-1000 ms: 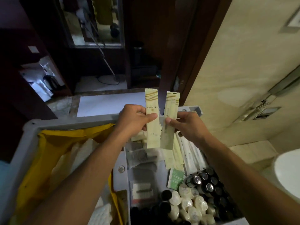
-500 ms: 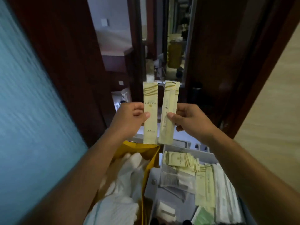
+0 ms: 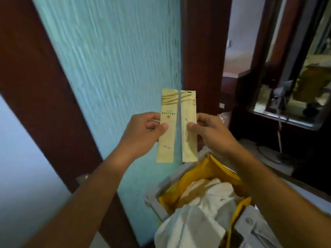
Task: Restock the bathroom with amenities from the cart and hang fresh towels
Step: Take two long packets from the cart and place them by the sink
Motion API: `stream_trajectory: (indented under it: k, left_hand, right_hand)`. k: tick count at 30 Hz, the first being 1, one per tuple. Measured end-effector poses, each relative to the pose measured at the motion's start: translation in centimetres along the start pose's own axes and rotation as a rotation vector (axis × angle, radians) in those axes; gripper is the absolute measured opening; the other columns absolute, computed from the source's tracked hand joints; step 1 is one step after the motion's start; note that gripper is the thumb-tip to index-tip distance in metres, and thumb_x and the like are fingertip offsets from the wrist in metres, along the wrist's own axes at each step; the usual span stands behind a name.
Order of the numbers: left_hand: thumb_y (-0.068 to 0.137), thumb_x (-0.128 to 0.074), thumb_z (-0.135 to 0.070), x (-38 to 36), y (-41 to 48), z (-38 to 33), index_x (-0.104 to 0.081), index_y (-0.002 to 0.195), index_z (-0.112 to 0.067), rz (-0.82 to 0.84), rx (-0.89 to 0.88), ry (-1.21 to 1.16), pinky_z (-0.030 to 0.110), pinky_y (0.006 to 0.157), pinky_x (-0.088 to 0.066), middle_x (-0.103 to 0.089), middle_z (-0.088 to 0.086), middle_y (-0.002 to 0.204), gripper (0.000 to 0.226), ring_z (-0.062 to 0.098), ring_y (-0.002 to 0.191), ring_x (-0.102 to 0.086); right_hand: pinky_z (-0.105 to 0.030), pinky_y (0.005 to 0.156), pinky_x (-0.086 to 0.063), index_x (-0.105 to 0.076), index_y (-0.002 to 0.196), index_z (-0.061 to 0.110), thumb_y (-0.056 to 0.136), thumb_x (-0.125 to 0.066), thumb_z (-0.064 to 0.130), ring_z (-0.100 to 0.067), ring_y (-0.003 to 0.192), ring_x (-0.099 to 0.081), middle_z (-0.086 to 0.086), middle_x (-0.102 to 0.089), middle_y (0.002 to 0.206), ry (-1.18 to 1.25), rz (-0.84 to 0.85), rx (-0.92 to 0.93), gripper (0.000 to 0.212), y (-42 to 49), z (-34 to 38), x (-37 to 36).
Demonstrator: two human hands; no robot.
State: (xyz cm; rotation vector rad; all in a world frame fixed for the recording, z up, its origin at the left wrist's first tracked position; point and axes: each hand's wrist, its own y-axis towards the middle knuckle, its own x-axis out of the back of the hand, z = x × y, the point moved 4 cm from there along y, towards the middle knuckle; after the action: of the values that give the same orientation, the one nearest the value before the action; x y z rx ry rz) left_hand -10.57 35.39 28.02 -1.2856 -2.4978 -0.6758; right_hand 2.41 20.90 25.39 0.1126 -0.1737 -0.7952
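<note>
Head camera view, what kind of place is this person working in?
Probably a hotel guest room entry, beside a housekeeping cart. Its yellow bag holds white linen, each hand pinches a long amenity sachet, and a textured glass door in dark wood framing stands behind.

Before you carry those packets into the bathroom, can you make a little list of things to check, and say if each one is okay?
1. Left hand has a firm pinch on the left packet: ok.
2. Right hand has a firm pinch on the right packet: ok.
3. Packets are apart, not stuck together: ok, a thin gap shows between them.
4. Packets look whole, not torn: ok as far as the fronts show; backs cannot tell.
5. What is inside each packet: cannot tell, the print is too small.
6. Towels sit safely inside the yellow bag on the cart: ok.
</note>
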Motion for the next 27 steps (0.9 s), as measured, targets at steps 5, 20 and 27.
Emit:
stream_trajectory:
  k: [5, 20, 27]
  left_hand:
    - [0.096, -0.064, -0.007, 12.2, -5.2, 2.0, -0.072, 0.096, -0.023, -0.204, 0.027, 0.022, 0.026, 0.071, -0.06, -0.078, 0.004, 0.088, 0.018, 0.01, 0.082, -0.075]
    - [0.097, -0.06, -0.033, 46.4, -29.8, 6.6, -0.062, 0.115, -0.029, -0.804, 0.239, 0.298, 0.039, 0.085, -0.06, -0.068, -0.009, 0.113, 0.019, 0.016, 0.096, -0.07]
    - [0.096, -0.062, -0.025, 54.5, -40.4, 7.9, -0.067, 0.121, -0.013, -1.021, 0.309, 0.285, 0.049, 0.087, -0.06, -0.073, 0.001, 0.115, 0.028, 0.022, 0.099, -0.073]
  right_hand:
    - [-0.037, 0.059, -0.047, -0.062, 0.106, 0.008, 0.102, -0.041, 0.008, -0.021, 0.058, -0.056, -0.01, -0.057, 0.077, 0.242, 0.187, -0.109, 0.022, 0.9, 3.2, -14.1]
    - [-0.028, 0.061, -0.055, -0.066, 0.117, 0.005, 0.104, -0.047, 0.021, -0.017, 0.066, -0.061, -0.007, -0.065, 0.084, 0.572, 0.93, -0.059, 0.028, -7.6, 13.1, -55.6]
    - [-0.031, 0.081, -0.056, -0.067, 0.119, 0.009, 0.104, -0.049, 0.025, -0.018, 0.093, -0.069, -0.007, -0.074, 0.104, 0.524, 1.117, 0.034, 0.029, -11.7, 15.3, -68.7]
